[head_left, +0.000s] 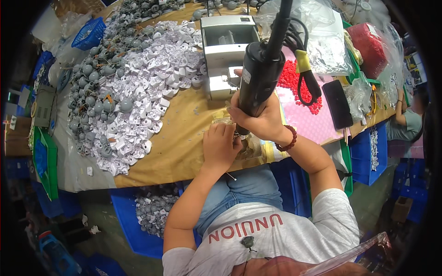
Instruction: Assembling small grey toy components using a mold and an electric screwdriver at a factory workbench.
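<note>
My right hand is wrapped round a black electric screwdriver, which stands nearly upright with its tip down at the table's front edge. Beside that tip is my left hand, its fingers bent and closed together. Whatever they hold is hidden by the hand and the tool. A thin rod with a pale end sticks out below the left hand, over my lap. Just behind my hands stands a white and grey machine with an open tray.
White plastic parts and grey round parts are heaped on the left. Red pieces lie on a pink sheet with a black phone. A coiled cable hangs near the screwdriver. Blue bins stand below. Another person sits far right.
</note>
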`<state>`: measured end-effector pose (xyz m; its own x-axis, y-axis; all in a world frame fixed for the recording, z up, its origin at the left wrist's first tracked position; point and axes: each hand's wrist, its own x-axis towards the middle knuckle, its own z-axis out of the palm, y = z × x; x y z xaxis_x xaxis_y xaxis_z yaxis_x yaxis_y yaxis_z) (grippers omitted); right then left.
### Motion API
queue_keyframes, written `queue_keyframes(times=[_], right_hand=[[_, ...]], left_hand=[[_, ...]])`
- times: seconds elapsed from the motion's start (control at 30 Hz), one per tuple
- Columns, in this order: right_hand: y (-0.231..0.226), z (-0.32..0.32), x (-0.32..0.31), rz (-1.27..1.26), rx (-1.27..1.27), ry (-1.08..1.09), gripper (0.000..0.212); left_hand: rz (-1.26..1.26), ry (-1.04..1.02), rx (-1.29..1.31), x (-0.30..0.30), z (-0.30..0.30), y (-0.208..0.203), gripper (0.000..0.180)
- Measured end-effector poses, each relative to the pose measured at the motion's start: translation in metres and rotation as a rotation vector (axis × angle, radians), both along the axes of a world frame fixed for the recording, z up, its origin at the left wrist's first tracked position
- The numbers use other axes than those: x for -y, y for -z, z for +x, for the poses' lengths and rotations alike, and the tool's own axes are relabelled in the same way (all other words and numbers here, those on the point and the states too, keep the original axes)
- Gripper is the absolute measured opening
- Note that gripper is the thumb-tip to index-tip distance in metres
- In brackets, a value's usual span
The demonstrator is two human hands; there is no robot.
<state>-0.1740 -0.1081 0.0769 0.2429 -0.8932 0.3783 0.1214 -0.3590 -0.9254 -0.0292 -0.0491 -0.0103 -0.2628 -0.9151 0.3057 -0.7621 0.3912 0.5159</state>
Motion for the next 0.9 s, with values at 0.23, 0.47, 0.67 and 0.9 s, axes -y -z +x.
queue_keyframes(times=[0.23, 0.47, 0.67, 0.9], right_hand=[[0.009, 0.002, -0.009, -0.059, 0.028, -0.03, 0.069], [0.023, -0.016, -0.021, -0.182, -0.204, -0.09, 0.071], [0.025, -0.015, -0.024, -0.236, -0.211, -0.074, 0.065], [0.021, -0.011, -0.022, -0.216, -0.15, -0.047, 0.059]], left_hand=[[-0.038, 0.013, -0.023, 0.0, 0.001, 0.002, 0.036], [-0.006, 0.063, -0.133, 0.002, 0.002, -0.007, 0.04], [-0.006, 0.067, -0.162, 0.002, 0.003, -0.009, 0.043], [0.004, 0.072, -0.188, 0.002, 0.002, -0.003, 0.04]])
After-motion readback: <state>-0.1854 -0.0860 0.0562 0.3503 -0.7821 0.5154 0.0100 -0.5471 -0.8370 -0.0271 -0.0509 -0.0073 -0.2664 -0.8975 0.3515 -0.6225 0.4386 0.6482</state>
